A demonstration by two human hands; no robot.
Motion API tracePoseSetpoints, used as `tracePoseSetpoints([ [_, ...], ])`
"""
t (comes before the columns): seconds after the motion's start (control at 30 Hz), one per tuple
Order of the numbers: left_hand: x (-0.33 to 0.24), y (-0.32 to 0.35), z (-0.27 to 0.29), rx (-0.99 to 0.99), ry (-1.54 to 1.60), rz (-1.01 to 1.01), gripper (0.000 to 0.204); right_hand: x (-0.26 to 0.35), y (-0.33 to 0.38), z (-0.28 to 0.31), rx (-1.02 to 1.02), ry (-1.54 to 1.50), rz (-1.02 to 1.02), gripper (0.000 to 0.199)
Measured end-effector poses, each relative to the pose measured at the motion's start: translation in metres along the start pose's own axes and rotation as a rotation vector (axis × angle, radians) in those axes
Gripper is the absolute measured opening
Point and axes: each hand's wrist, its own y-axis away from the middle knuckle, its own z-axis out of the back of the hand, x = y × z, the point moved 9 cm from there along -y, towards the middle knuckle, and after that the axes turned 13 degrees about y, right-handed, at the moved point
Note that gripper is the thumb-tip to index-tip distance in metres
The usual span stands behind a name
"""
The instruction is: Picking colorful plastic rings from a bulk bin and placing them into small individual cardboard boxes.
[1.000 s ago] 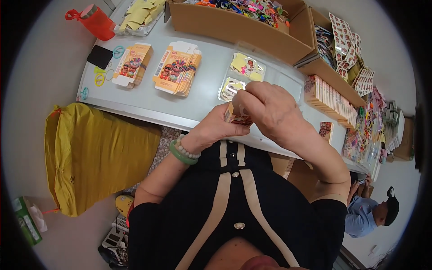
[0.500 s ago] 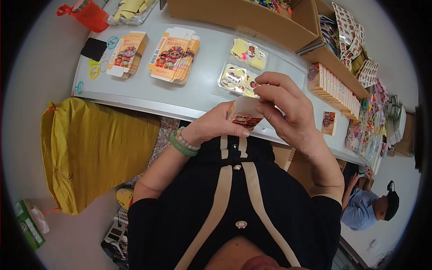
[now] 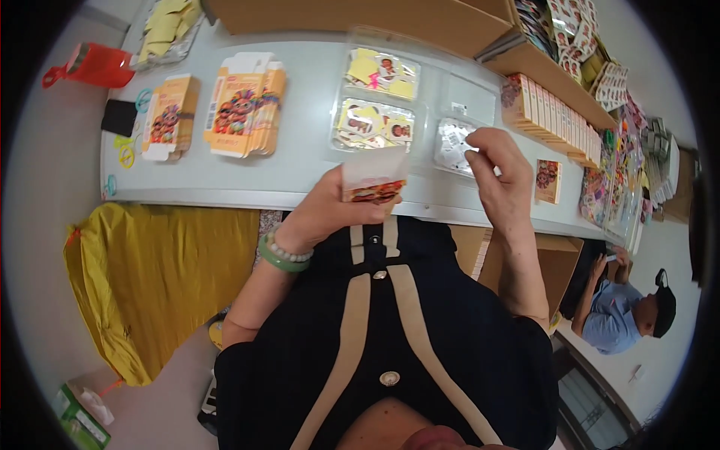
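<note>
A small printed carton (image 3: 377, 193) is in my left hand (image 3: 328, 208), its white top flap standing up. The fingers wrap around its lower part, in front of the table's near edge. My right hand (image 3: 504, 171) is over the near right compartment of a clear plastic tray (image 3: 430, 112), beside small white pieces (image 3: 450, 147). Its thumb and fingertips are drawn together; whether something is between them is too small to make out. Yellow paper pieces and stickers (image 3: 375, 124) fill the tray's left compartments.
Flattened cartons lie in two stacks, one (image 3: 244, 112) nearer the tray and another (image 3: 171, 120) farther left. A row of filled cartons (image 3: 551, 112) stands at right, with a single carton (image 3: 547, 181) nearby. Cardboard boxes (image 3: 360, 16) line the back. Another person (image 3: 619, 315) is at far right.
My right hand has moved away from the carton, rightward to the white pieces. My left hand still holds the carton, now a little farther left. The whole view has shifted.
</note>
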Motion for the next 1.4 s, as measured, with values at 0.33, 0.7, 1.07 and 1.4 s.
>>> tracePoseSetpoints([
  [0.33, 0.013, -0.014, -0.012, 0.056, -0.201, 0.092, 0.062, -0.058, -0.007, -0.056, 0.280, 0.561, -0.235, 0.030],
  [0.7, 0.023, -0.017, -0.012, 0.022, -0.142, 0.137, 0.058, -0.084, 0.000, -0.078, 0.479, 0.458, -0.266, 0.031],
  [1.07, 0.020, -0.011, -0.009, -0.011, -0.119, 0.111, 0.057, -0.073, 0.004, -0.070, 0.228, 0.518, -0.162, 0.019],
  [1.4, 0.018, -0.011, -0.010, -0.016, -0.135, 0.093, 0.054, -0.119, 0.014, -0.036, 0.089, -0.351, -0.598, 0.003],
])
